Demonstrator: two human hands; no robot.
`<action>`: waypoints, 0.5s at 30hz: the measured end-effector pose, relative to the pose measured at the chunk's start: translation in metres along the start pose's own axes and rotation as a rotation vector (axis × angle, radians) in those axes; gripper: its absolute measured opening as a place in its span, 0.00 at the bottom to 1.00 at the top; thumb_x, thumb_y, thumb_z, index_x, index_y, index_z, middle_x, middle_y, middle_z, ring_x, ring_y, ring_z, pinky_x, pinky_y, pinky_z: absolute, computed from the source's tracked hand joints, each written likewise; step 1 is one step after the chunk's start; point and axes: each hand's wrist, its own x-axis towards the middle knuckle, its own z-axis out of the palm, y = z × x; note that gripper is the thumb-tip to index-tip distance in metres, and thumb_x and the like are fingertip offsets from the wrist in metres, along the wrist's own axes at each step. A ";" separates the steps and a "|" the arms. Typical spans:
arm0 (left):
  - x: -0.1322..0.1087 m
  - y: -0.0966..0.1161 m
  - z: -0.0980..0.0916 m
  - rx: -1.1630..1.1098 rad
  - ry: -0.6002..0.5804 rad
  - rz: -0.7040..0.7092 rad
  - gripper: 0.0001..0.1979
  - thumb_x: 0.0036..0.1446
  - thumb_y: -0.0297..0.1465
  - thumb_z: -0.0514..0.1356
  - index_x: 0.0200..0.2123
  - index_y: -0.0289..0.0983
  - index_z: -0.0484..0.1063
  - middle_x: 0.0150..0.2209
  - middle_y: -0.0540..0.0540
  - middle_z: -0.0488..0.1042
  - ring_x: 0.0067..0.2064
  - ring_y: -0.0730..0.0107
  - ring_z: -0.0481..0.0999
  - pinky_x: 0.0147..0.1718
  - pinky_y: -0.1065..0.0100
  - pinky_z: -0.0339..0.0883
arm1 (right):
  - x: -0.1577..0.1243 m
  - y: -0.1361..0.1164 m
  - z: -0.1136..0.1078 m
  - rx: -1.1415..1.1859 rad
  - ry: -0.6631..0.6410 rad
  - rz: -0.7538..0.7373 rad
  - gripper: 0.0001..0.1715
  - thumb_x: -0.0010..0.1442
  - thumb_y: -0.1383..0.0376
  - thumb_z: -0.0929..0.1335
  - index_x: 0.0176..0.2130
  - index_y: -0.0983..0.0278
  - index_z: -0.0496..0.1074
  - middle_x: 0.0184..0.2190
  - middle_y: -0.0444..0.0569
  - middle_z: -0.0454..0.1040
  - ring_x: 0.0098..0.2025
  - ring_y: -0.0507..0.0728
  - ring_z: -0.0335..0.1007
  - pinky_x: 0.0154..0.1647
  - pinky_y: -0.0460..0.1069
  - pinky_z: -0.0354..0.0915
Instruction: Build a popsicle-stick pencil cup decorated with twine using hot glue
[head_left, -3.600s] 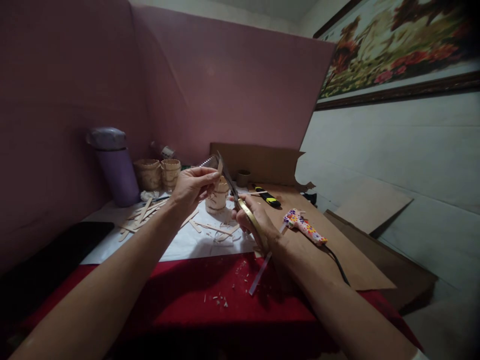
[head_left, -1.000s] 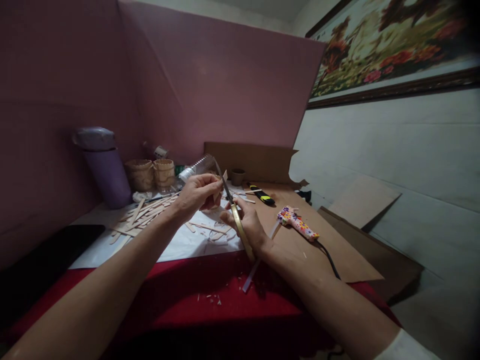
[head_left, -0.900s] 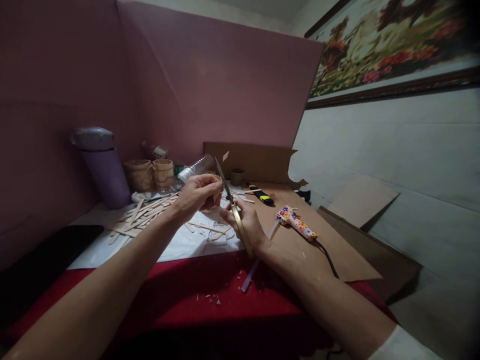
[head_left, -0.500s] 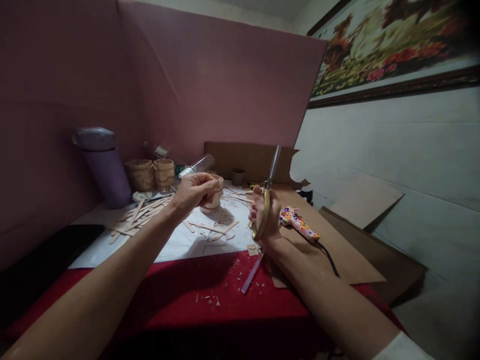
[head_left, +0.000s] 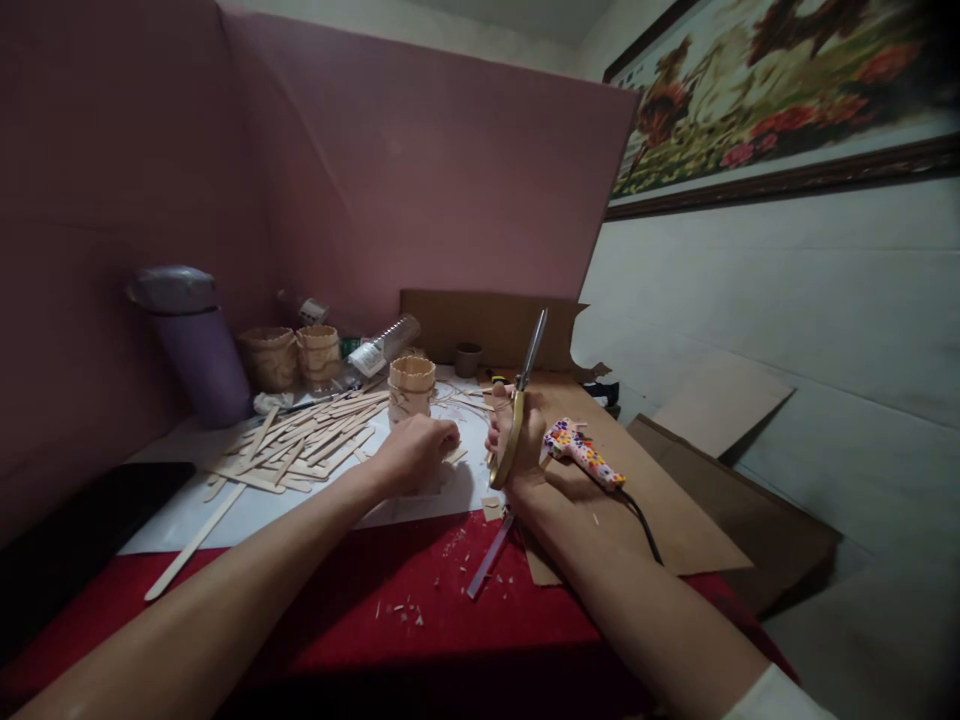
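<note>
My right hand (head_left: 523,440) is wrapped around the gold handles of a pair of scissors (head_left: 531,350), whose metal blades point up with their tips together. My left hand (head_left: 418,452) is low over the white paper (head_left: 442,505), fingers curled together; whatever they hold, if anything, is hidden. Just behind it stands a small cup (head_left: 412,388) covered in wooden pieces with a scalloped rim. To its left lies a pile of wooden craft sticks (head_left: 300,445). One longer stick (head_left: 193,545) reaches over the paper's front edge.
A patterned glue gun (head_left: 585,455) lies on cardboard (head_left: 660,520) at right. A clear glue stick (head_left: 489,560) and wood scraps lie on the red cloth (head_left: 360,650). At back left stand two wood-covered pots (head_left: 319,358), a plastic bottle (head_left: 386,345) and a purple tumbler (head_left: 201,360).
My left hand has dropped from in front of the small cup to the paper, uncovering the cup. The scissors stay upright in my right hand. The view has shifted slightly.
</note>
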 end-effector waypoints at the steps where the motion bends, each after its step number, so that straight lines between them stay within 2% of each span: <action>1: 0.000 0.001 0.002 0.049 -0.013 0.001 0.10 0.58 0.27 0.57 0.30 0.38 0.80 0.28 0.42 0.79 0.29 0.65 0.75 0.29 0.68 0.57 | 0.000 0.000 0.000 -0.004 -0.004 0.005 0.33 0.44 0.40 0.75 0.34 0.58 0.61 0.13 0.30 0.56 0.12 0.45 0.50 0.10 0.42 0.49; 4: -0.001 0.002 0.005 0.101 -0.034 -0.013 0.11 0.59 0.28 0.56 0.32 0.38 0.80 0.30 0.40 0.80 0.31 0.62 0.77 0.30 0.68 0.57 | 0.001 0.001 -0.002 -0.002 -0.009 0.005 0.33 0.44 0.41 0.76 0.34 0.58 0.61 0.14 0.30 0.57 0.12 0.46 0.51 0.11 0.42 0.50; 10: -0.001 0.002 0.011 0.049 -0.016 0.002 0.08 0.55 0.27 0.59 0.31 0.38 0.79 0.28 0.43 0.79 0.33 0.63 0.77 0.31 0.69 0.59 | 0.000 -0.001 -0.002 0.023 -0.007 -0.034 0.32 0.46 0.42 0.75 0.35 0.58 0.61 0.13 0.30 0.58 0.12 0.46 0.51 0.11 0.42 0.49; 15: -0.001 0.002 0.015 0.018 0.055 -0.038 0.08 0.55 0.28 0.59 0.33 0.39 0.80 0.30 0.44 0.80 0.35 0.63 0.77 0.33 0.68 0.62 | -0.001 -0.002 0.001 0.053 -0.007 -0.030 0.34 0.43 0.40 0.75 0.35 0.58 0.60 0.12 0.28 0.56 0.11 0.46 0.50 0.11 0.43 0.47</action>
